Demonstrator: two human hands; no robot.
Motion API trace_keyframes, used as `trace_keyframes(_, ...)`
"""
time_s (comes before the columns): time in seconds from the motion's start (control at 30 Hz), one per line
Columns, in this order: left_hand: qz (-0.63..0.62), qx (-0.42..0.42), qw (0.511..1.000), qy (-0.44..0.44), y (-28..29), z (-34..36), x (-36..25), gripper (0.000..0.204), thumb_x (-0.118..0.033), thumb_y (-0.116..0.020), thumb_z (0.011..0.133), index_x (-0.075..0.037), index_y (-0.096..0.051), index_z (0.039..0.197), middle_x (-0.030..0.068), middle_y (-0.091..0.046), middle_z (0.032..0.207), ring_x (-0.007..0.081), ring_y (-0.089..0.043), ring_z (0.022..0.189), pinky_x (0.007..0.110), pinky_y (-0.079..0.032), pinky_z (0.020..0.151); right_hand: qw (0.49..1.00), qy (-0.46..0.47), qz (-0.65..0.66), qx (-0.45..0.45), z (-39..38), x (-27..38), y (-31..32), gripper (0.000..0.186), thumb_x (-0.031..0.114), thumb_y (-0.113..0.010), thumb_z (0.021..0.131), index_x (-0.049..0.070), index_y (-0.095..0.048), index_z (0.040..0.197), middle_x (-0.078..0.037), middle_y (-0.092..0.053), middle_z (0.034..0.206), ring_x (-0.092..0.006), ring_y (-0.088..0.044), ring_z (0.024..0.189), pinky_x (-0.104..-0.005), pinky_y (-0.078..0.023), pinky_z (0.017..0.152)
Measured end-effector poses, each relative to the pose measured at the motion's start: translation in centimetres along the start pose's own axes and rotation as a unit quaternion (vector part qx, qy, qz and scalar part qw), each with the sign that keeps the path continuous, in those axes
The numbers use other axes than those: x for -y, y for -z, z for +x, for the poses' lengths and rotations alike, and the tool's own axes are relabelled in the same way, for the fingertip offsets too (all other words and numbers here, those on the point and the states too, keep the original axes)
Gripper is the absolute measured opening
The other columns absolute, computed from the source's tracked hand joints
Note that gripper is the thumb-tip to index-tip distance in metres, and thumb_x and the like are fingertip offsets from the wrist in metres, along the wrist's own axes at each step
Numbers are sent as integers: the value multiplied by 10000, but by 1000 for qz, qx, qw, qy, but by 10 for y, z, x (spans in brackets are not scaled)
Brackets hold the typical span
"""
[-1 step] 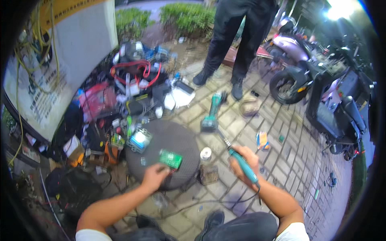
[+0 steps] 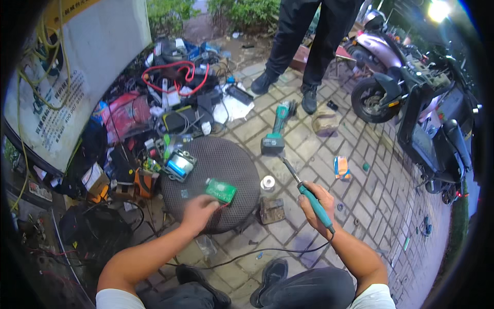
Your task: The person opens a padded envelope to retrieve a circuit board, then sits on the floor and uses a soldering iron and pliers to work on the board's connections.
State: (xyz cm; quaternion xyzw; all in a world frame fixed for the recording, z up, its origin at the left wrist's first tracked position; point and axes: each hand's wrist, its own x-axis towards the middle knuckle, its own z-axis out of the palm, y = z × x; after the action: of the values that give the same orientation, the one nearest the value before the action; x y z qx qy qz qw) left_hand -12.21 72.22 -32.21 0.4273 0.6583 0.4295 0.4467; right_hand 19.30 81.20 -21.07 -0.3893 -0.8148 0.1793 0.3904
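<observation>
My left hand (image 2: 198, 216) has its thumb and fingers closed on a green circuit board (image 2: 221, 190) with thin red wire, over a round, dark, textured seat or pad (image 2: 177, 198). My right hand (image 2: 323, 194) grips the teal handle of a soldering iron (image 2: 290, 170), its metal tip angled up and leftward, right of the pad; a black cord hangs from the handle. On the pad's upper left is a metal case (image 2: 184, 162) with a blue cylinder. A white spool (image 2: 267, 182) and a worn small block (image 2: 272, 211) lie on the paving at the pad's right.
A teal cordless power tool (image 2: 275, 129) and an orange-blue packet (image 2: 341, 167) lie on the pavers. Left is a heap of cables and electronics (image 2: 128, 118) beside a white panel (image 2: 67, 118). A person in dark trousers (image 2: 319, 46) stands ahead. Parked scooters (image 2: 427, 154) fill the right.
The view has shifted slightly, so the scene and both hands appear a little higher in the picture. My hands hold the same board and soldering iron.
</observation>
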Motion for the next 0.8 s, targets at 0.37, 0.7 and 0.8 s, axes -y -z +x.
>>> trace_keyframes(0.37,-221,-31,965,134,-7,12,-24,121,-66,-633,863,10,-597,950,69,-648,868,140,-604,828,273,-461,814,937,-332,28,-104,-139,-90,-84,278,97,-641,811,-27,-636,1059,-180,-679,912,-255,-672,837,-333,-510,767)
trace_keyframes(0.7,-211,-19,964,159,-3,10,-22,147,-121,-662,867,-24,-586,948,38,-624,875,129,-589,849,287,-432,847,964,-242,109,-14,-84,-115,-125,246,116,-647,809,-4,-640,1024,-187,-671,889,-285,-677,806,-334,-514,730)
trace_keyframes(0.8,-202,-21,967,156,-4,10,-19,144,-72,-655,865,9,-612,976,57,-638,904,153,-613,860,295,-465,853,972,-213,97,21,-78,-129,-139,253,148,-649,811,-3,-642,1013,-202,-666,921,-315,-673,834,-353,-515,737)
